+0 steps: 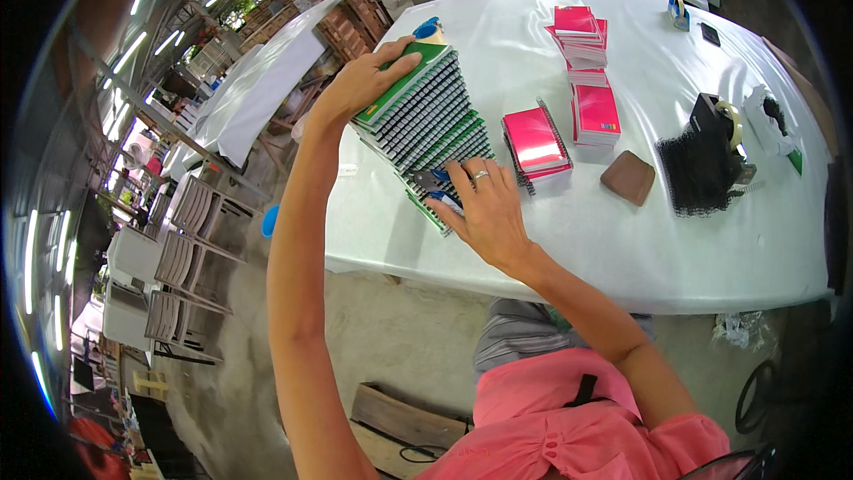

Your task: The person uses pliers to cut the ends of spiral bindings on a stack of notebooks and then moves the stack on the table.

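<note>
A tall, leaning stack of green spiral notebooks (435,111) stands on the white-covered table, its coil edges toward me. My left hand (369,84) grips the stack's top corner, fingers over the green cover. Low on the coil side, my right hand (487,213) is closed around small pliers (432,181) with dark jaws and blue handles. Their tip lies against the coils; whether it bites on a wire I cannot tell. To the right of this hand lie red spiral notebooks (536,140), with one loose-looking dark coil along their edge.
Stacks of red booklets (593,111) stand farther back. A brown block (628,178), a pile of black coils (691,173) and a tape dispenser (730,124) sit to the right. Blue-cored tape (429,29) is behind the green stack. The table's front edge (426,283) runs before me.
</note>
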Demonstrator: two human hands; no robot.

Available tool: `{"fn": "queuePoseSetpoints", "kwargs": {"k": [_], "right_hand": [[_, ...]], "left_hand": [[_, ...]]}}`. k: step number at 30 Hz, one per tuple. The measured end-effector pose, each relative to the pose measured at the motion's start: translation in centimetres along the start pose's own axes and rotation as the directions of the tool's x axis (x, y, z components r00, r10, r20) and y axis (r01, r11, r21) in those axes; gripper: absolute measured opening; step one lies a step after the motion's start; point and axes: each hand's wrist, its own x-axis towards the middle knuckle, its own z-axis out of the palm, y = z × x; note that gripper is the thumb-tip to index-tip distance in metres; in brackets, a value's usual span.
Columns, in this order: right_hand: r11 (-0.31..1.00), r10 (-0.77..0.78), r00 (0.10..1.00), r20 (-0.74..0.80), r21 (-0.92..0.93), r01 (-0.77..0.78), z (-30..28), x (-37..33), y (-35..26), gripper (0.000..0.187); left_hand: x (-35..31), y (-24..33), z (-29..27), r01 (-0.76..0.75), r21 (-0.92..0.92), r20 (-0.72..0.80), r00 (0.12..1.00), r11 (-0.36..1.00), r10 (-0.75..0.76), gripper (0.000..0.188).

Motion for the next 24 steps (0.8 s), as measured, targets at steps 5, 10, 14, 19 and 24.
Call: {"fn": "queuePoseSetpoints", "kwargs": {"k": [5, 10, 14, 19, 24], "right_hand": [[0.997, -0.063, 0.997, -0.047, -0.049, 0.061, 1.4, 0.1, 0.7, 0.042], [0.988, -0.145, 0.986, -0.078, -0.065, 0.14, 1.8, 0.1, 1.3, 0.039], [0.998, 0.002, 0.996, 0.093, 0.065, -0.008, 0.9, 0.8, 1.3, 0.036], [0.635, 0.222, 0.64, 0.735, 0.389, -0.667, -1.6, 3.0, 1.1, 0.047], [0.998, 0.061, 0.994, 0.087, -0.021, -0.059, -0.8, 0.2, -0.2, 0.045]], "left_hand": [[-0.3, 0.0, -0.1, -0.016, -0.007, -0.009, 1.0, 1.0, 0.016, 0.064], [-0.1, -0.3, 0.1, -0.042, -0.004, -0.005, 0.999, 0.999, 0.042, 0.064], [0.0, 0.0, 0.1, -0.012, 0.011, 0.008, 1.0, 1.0, 0.012, 0.064], [0.0, -0.4, 0.1, -0.046, 0.014, -0.027, 0.999, 0.999, 0.047, 0.063], [-0.1, 0.0, -0.2, -0.013, 0.01, 0.012, 1.0, 1.0, 0.013, 0.063]]}}
